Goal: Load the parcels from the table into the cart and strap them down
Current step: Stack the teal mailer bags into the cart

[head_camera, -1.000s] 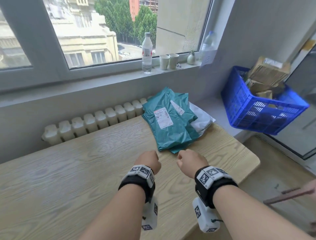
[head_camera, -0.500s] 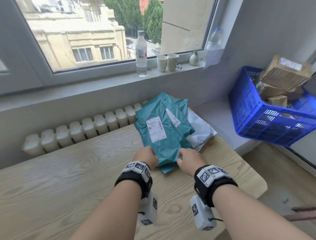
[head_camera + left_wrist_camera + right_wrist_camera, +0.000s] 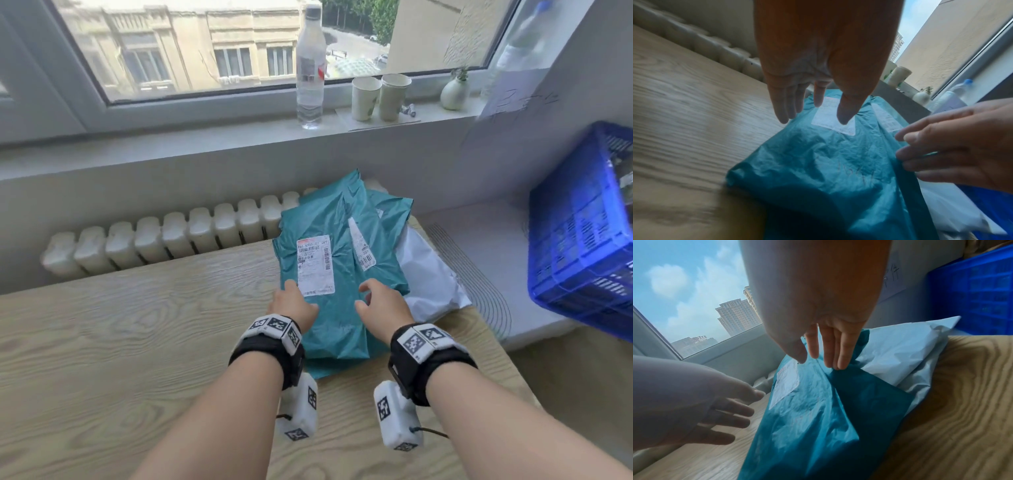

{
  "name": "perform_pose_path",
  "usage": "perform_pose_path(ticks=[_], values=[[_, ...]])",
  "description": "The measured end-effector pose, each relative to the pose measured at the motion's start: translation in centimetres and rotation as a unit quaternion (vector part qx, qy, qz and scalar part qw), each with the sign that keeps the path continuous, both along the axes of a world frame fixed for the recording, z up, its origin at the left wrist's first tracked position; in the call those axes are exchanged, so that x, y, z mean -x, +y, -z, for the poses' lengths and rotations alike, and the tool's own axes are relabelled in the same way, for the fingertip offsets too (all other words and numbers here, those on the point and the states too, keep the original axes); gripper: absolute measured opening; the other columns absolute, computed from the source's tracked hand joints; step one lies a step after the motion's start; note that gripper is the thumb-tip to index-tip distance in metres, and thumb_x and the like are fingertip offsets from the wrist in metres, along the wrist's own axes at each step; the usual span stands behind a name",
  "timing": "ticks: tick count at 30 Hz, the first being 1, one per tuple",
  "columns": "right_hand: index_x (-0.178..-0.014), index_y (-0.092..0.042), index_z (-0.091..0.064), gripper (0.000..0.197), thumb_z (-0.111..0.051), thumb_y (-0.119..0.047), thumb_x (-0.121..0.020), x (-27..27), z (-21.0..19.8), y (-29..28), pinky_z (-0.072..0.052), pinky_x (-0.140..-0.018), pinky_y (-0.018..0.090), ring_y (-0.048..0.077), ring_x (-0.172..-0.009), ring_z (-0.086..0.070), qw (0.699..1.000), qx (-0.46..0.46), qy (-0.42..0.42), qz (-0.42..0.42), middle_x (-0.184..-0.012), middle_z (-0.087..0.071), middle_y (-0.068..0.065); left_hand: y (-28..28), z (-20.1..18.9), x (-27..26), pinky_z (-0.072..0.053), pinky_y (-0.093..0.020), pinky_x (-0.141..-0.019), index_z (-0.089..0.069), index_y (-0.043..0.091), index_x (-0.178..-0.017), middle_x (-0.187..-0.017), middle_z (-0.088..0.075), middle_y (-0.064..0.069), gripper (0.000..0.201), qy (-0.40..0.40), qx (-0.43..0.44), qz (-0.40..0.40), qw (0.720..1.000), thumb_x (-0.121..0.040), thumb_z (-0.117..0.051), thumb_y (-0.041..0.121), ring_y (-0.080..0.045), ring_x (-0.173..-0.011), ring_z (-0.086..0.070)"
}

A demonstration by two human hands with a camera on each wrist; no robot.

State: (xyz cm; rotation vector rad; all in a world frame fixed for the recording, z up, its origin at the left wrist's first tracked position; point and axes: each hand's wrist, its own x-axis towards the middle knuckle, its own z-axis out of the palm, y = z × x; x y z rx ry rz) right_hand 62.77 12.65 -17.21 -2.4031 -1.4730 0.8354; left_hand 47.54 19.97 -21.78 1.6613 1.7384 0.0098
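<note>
The wooden table [image 3: 102,342] fills the lower left of the head view, bare up to its far edge by the radiator [image 3: 164,240]. At centre lie three parcels: two teal parcels [image 3: 329,274] stacked, with one white parcel [image 3: 431,284] partly hidden beneath. The left hand [image 3: 294,305] and right hand [image 3: 383,305] flank the top one, fingers straight and spread, gripping nothing. At right, the blue crate [image 3: 575,246] is cut off.

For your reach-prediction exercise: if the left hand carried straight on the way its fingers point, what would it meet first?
Most likely the top teal parcel: the left hand, fingers straight, points at its left edge by the white label. How far above it the fingers hang is unclear.
</note>
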Motion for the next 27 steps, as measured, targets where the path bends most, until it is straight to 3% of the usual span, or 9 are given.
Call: perform_pose_path(ticks=[3, 6, 9, 11, 14, 16, 20, 24, 27], values=[[-0.131, -0.014, -0.050, 0.039, -0.051, -0.021, -0.093, -0.8, 0.6, 1.5, -0.041, -0.097, 0.035, 0.028, -0.117, -0.054, 1.000, -0.016, 0.012, 0.017, -0.123, -0.062, 0.008, 0.9, 0.9, -0.5, -0.044, -0.043, -0.099, -0.041, 0.017, -0.132, -0.129, -0.054, -0.011, 0.062, -0.026, 0.007, -0.027, 0.999, -0.078, -0.064, 0.035, -0.033, -0.116, -0.054], [-0.133, -0.014, -0.051, 0.041, -0.052, -0.021, -0.092, -1.1, 1.2, 2.9, -0.042, -0.097, 0.035, 0.029, -0.116, -0.055, 0.998, -0.023, 0.030, 0.043, -0.122, -0.063, 0.009, 1.7, 2.0, -0.7, -0.044, -0.044, -0.100, -0.036, 0.020, -0.137, -0.131, -0.054, -0.011, 0.078, -0.047, 0.031, -0.052, 0.997, -0.068, -0.064, 0.042, -0.033, -0.116, -0.055], [-0.135, -0.013, -0.049, 0.046, -0.054, -0.023, -0.090, -0.9, 1.7, 3.8, -0.043, -0.100, 0.035, 0.028, -0.117, -0.055, 0.997, -0.019, 0.055, 0.053, -0.124, -0.063, 0.009, 1.8, 2.2, -1.0, -0.046, -0.039, -0.099, -0.027, 0.013, -0.144, -0.130, -0.056, -0.010, 0.084, -0.078, 0.071, -0.080, 0.991, -0.075, -0.070, 0.035, -0.031, -0.116, -0.057], [-0.136, -0.012, -0.048, 0.049, -0.056, -0.023, -0.089, -0.7, 2.0, 4.3, -0.042, -0.101, 0.034, 0.028, -0.119, -0.054, 0.995, -0.018, 0.070, 0.063, -0.126, -0.062, 0.009, 1.9, 2.7, -1.1, -0.047, -0.038, -0.097, -0.035, 0.011, -0.136, -0.124, -0.060, -0.007, 0.079, -0.107, 0.089, -0.094, 0.986, -0.070, -0.072, 0.034, -0.027, -0.111, -0.060], [-0.135, -0.011, -0.049, 0.052, -0.060, -0.025, -0.087, -0.8, 2.2, 4.8, -0.042, -0.100, 0.034, 0.028, -0.120, -0.054, 0.993, -0.023, 0.089, 0.075, -0.127, -0.061, 0.009, 2.3, 4.2, -1.0, -0.050, -0.040, -0.097, -0.046, 0.015, -0.125, -0.118, -0.065, -0.002, 0.084, -0.133, 0.085, -0.109, 0.981, -0.048, -0.067, 0.044, -0.022, -0.106, -0.063], [-0.132, -0.011, -0.052, 0.050, -0.064, -0.027, -0.086, -0.9, 2.2, 5.0, -0.042, -0.098, 0.031, 0.027, -0.117, -0.056, 0.993, -0.032, 0.092, 0.069, -0.122, -0.062, 0.009, 2.5, 4.7, -0.9, -0.050, -0.039, -0.097, -0.046, 0.015, -0.124, -0.117, -0.065, 0.000, 0.085, -0.144, 0.091, -0.116, 0.979, -0.046, -0.065, 0.044, -0.022, -0.105, -0.063], [-0.114, -0.016, -0.061, 0.034, -0.070, -0.030, -0.084, -0.7, 2.2, 5.1, -0.044, -0.084, 0.028, 0.021, -0.096, -0.060, 0.990, -0.042, 0.134, 0.030, -0.096, -0.062, 0.000, 2.5, 4.9, -0.4, -0.051, -0.038, -0.096, -0.048, 0.015, -0.128, -0.119, -0.065, 0.000, 0.095, -0.151, 0.088, -0.116, 0.978, -0.039, -0.064, 0.047, -0.020, -0.105, -0.064], [-0.083, -0.016, -0.060, 0.017, -0.073, -0.028, -0.083, -0.2, 2.6, 5.0, -0.046, -0.066, 0.027, 0.016, -0.077, -0.060, 0.985, -0.041, 0.167, -0.006, -0.080, -0.063, -0.004, 1.9, 3.9, 0.0, -0.054, -0.042, -0.090, -0.044, 0.016, -0.129, -0.118, -0.065, -0.001, 0.085, -0.152, 0.101, -0.119, 0.976, -0.050, -0.067, 0.036, -0.023, -0.103, -0.064], [-0.100, -0.011, -0.066, 0.020, -0.073, -0.015, -0.082, 0.1, 2.9, 4.9, -0.053, -0.082, 0.031, 0.021, -0.093, -0.066, 0.978, -0.009, 0.207, -0.011, -0.100, -0.070, 0.003, 2.0, 4.6, 0.5, -0.057, -0.045, -0.081, -0.044, 0.020, -0.128, -0.112, -0.065, 0.000, 0.090, -0.146, 0.122, -0.123, 0.974, -0.043, -0.066, 0.040, -0.024, -0.097, -0.065]])
